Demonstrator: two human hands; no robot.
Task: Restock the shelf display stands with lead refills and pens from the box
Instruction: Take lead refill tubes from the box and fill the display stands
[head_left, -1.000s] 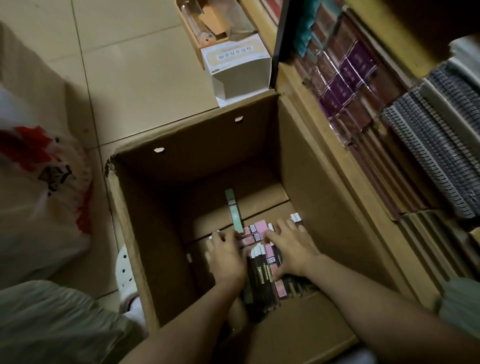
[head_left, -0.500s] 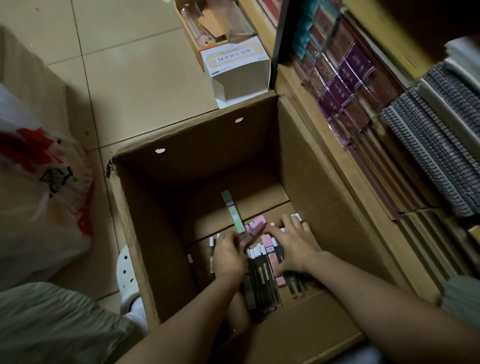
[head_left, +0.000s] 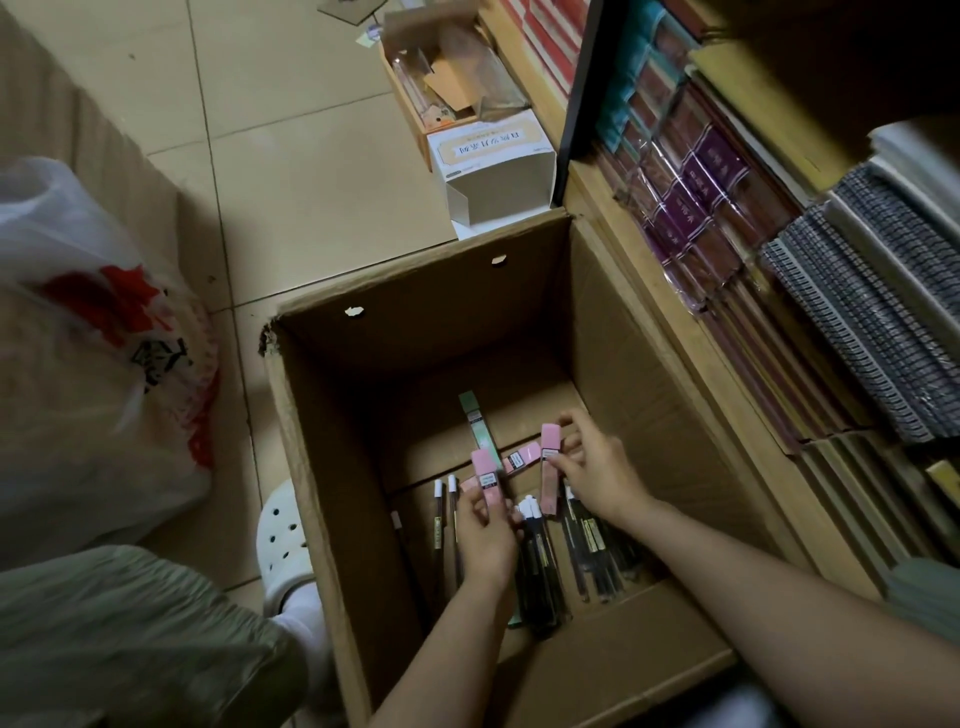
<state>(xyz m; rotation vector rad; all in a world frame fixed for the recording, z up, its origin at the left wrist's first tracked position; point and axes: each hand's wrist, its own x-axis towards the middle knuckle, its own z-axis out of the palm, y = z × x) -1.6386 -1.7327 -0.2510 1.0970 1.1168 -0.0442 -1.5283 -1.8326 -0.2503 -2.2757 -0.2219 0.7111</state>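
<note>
Both hands down in the cardboard box (head_left: 332, 467), left hand (head_left: 485, 535) gripping a pink refill case (head_left: 487, 477), right hand (head_left: 597, 475) pinching another pink case (head_left: 549, 467), pens (head_left: 540, 566) on the box floor beneath, green case (head_left: 480, 428) beyond

A stationery shop is indicated. A wooden shelf unit (head_left: 613, 218) is packed with shrink-wrapped notebooks (head_left: 696, 192) and rows of spiral-bound notebooks (head_left: 872, 312), stocked in multiples as goods for sale. On the tiled floor (head_left: 291, 156) an open cardboard box (head_left: 639, 332) is seen holding loose pens (head_left: 540, 561) and pink lead refill cases (head_left: 549, 467), and a white printed carton (head_left: 493, 161) is set beside the shelf.
</note>
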